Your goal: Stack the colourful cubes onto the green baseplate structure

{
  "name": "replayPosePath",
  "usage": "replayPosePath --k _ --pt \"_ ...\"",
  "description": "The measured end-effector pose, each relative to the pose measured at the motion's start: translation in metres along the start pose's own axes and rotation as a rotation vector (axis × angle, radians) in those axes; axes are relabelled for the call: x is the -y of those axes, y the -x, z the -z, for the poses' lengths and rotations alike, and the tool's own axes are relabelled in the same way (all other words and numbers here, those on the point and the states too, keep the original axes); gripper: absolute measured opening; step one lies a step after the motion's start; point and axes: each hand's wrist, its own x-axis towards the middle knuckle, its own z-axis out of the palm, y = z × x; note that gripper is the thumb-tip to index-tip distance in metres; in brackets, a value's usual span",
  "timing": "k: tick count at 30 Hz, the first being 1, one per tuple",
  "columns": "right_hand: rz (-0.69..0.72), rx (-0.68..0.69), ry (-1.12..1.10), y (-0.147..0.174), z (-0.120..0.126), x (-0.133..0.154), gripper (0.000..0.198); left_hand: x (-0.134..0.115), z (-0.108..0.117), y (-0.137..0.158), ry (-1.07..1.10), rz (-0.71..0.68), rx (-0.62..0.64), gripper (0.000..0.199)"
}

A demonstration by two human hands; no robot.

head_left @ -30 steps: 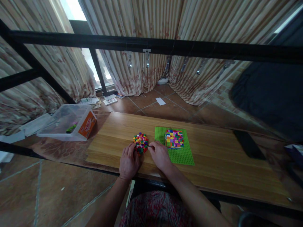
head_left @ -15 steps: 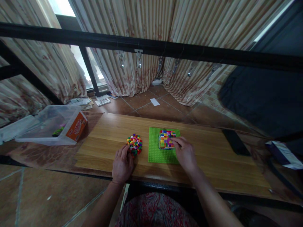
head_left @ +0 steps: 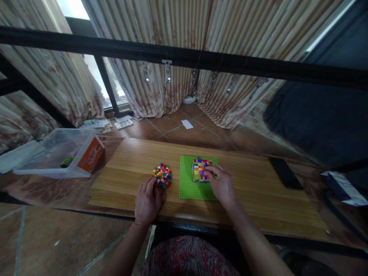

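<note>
Several small building bricks (head_left: 163, 174) in mixed colours lie in a loose pile on the wooden board. My left hand (head_left: 147, 201) rests against the pile's near left edge, its fingers bent together; whatever they hold is hidden. To the right, a block built of multicoloured bricks (head_left: 199, 171) stands on a green studded baseplate (head_left: 186, 188). At the right side of its top, my right hand (head_left: 222, 186) is closed in a pinch, with a small brick at the fingertips, hard to make out. The hand covers the block's right edge and part of the baseplate.
A clear plastic box (head_left: 51, 172) with an orange label stands at the left, holding some green pieces. A dark phone-like slab (head_left: 285, 173) lies on the right of the wooden board (head_left: 120, 172). A black rail (head_left: 184, 55) crosses above, before striped curtains.
My right hand has shifted slightly left over the top of the brick block. The left hand stays at the pile, with little change. The whole view has drifted a little.
</note>
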Motion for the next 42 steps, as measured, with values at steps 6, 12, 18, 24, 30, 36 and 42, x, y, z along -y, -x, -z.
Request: replayPosePath --k 6,12,18,24,30,36,42 --pt "-0.039 -0.022 -0.008 0.001 -0.002 -0.008 0.019 -0.001 0.001 -0.001 -0.003 0.004 0.006 0.031" --pt "-0.044 -0.032 -0.040 0.003 0.003 -0.010 0.019 -0.002 0.002 -0.002 -0.014 -0.010 -0.006 0.031" --pt "-0.152 -0.184 -0.016 0.004 0.000 -0.012 0.032 0.000 0.001 -0.001 -0.002 -0.014 -0.007 0.031" --pt "-0.236 -0.215 0.001 0.002 -0.019 -0.021 0.044 0.002 -0.001 -0.001 -0.005 -0.014 -0.014 0.031" --pt "-0.245 -0.184 -0.094 0.005 -0.026 -0.021 0.039 0.001 0.000 0.000 -0.017 -0.017 -0.011 0.031" --pt "-0.255 -0.199 -0.186 0.005 -0.029 -0.019 0.036 0.001 0.000 -0.001 -0.012 -0.015 0.002 0.030" --pt "-0.263 -0.187 -0.168 0.005 -0.023 -0.016 0.036 0.000 -0.001 -0.002 -0.005 -0.005 0.004 0.031"
